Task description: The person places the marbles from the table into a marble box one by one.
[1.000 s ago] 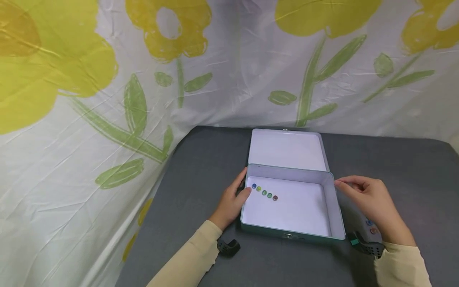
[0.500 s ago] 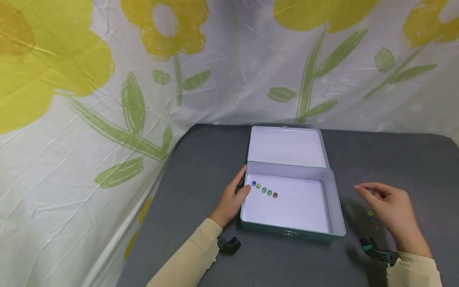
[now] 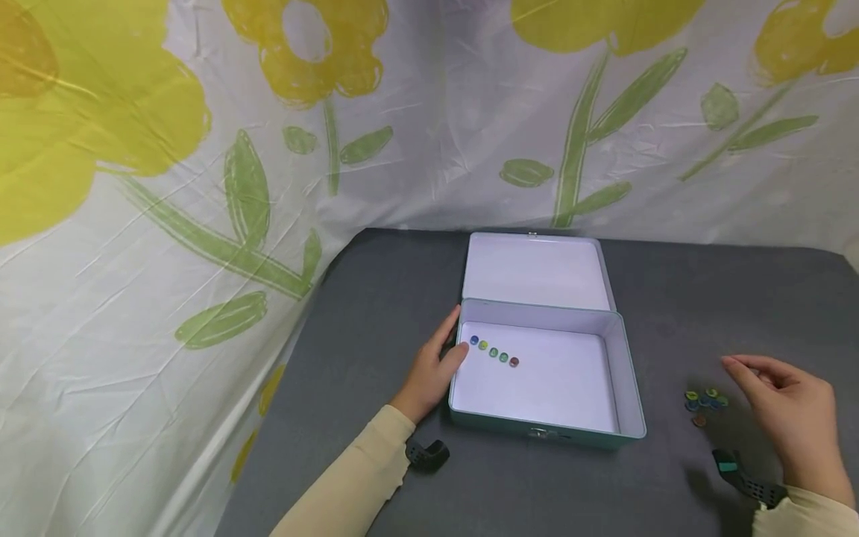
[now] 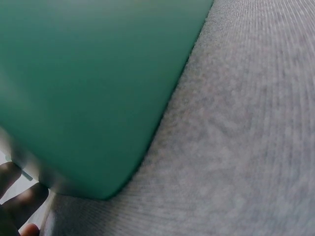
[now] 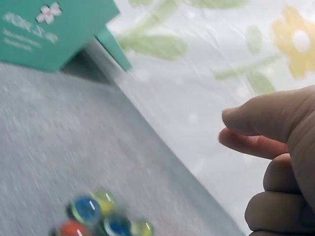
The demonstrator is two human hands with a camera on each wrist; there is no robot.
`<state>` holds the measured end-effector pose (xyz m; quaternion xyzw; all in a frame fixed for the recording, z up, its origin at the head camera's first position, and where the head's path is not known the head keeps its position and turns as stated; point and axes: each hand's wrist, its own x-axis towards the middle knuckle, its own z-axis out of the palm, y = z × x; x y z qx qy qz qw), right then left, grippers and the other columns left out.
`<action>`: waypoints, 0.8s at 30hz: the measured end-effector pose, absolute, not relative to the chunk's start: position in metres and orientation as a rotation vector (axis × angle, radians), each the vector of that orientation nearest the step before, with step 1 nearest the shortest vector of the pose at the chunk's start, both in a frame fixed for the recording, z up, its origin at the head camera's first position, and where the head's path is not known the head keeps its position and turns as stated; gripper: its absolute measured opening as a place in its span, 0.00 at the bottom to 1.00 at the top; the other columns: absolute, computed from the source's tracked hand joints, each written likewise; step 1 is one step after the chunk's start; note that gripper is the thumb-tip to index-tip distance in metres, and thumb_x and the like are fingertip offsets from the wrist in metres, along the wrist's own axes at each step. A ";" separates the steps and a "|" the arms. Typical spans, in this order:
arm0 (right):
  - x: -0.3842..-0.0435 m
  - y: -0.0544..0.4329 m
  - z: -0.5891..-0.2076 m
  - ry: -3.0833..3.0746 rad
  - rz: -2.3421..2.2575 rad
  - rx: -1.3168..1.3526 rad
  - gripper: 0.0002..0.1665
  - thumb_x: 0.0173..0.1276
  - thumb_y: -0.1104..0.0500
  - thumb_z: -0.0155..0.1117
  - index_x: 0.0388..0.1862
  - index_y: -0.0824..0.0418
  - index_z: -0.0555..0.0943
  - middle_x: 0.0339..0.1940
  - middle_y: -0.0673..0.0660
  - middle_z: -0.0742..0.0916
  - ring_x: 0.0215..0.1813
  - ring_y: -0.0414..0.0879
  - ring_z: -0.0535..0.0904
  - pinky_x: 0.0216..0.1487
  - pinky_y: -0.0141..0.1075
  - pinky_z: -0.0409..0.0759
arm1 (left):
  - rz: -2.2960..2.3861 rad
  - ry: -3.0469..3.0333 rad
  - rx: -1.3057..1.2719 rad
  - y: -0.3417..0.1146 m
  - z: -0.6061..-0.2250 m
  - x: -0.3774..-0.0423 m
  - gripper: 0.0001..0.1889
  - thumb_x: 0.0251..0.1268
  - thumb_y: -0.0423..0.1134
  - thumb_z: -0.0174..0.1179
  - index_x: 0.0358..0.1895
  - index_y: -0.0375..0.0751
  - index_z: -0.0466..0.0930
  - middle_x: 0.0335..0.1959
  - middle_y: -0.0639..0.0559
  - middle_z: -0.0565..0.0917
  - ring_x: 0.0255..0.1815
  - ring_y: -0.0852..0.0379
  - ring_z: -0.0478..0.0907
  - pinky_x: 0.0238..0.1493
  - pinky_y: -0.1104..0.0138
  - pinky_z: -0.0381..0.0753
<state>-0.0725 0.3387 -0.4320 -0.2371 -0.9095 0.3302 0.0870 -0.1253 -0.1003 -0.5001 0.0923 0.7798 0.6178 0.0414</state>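
Note:
A green metal box with a white inside stands on the grey table, its lid swung back. My left hand holds its left wall, thumb over the rim; in the left wrist view the fingers show beside the green side. Inside, at the left, several small glass marbles lie in a slanting row. My right hand is above the table at the right, thumb and forefinger close together with a small gap, nothing visible between them. Left of it lies a cluster of coloured glass marbles.
A grey cloth covers the table. Behind and to the left hangs a white curtain with yellow flowers. Black wrist mounts sit at both wrists. The right wrist view shows the green box's outside with a flower print.
My right hand has moved right, from beside the box's right wall to past the marble cluster, which now shows. The left hand, box and row of marbles stay as they were.

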 end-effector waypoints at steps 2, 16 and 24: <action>-0.071 0.345 -0.434 -2.715 0.965 -0.755 0.32 0.81 0.44 0.60 0.62 0.72 0.83 0.15 0.50 0.69 0.19 0.47 0.61 0.22 0.40 0.60 | 1.902 2.380 0.290 -0.101 -0.500 -0.126 0.33 0.82 0.45 0.52 0.85 0.63 0.56 0.84 0.57 0.61 0.84 0.54 0.57 0.81 0.46 0.55; -0.073 0.375 -0.459 -3.022 0.838 -0.663 0.25 0.81 0.53 0.59 0.57 0.77 0.82 0.26 0.55 0.77 0.27 0.47 0.66 0.26 0.40 0.62 | 1.887 2.384 0.280 -0.100 -0.498 -0.126 0.34 0.81 0.46 0.53 0.85 0.62 0.56 0.84 0.58 0.61 0.84 0.55 0.56 0.82 0.46 0.55; -0.073 0.382 -0.463 -3.080 0.780 -0.592 0.21 0.78 0.58 0.61 0.53 0.78 0.83 0.27 0.57 0.79 0.29 0.48 0.69 0.27 0.40 0.64 | 1.902 2.376 0.283 -0.099 -0.499 -0.125 0.33 0.81 0.46 0.53 0.85 0.62 0.56 0.83 0.58 0.61 0.84 0.54 0.58 0.82 0.46 0.55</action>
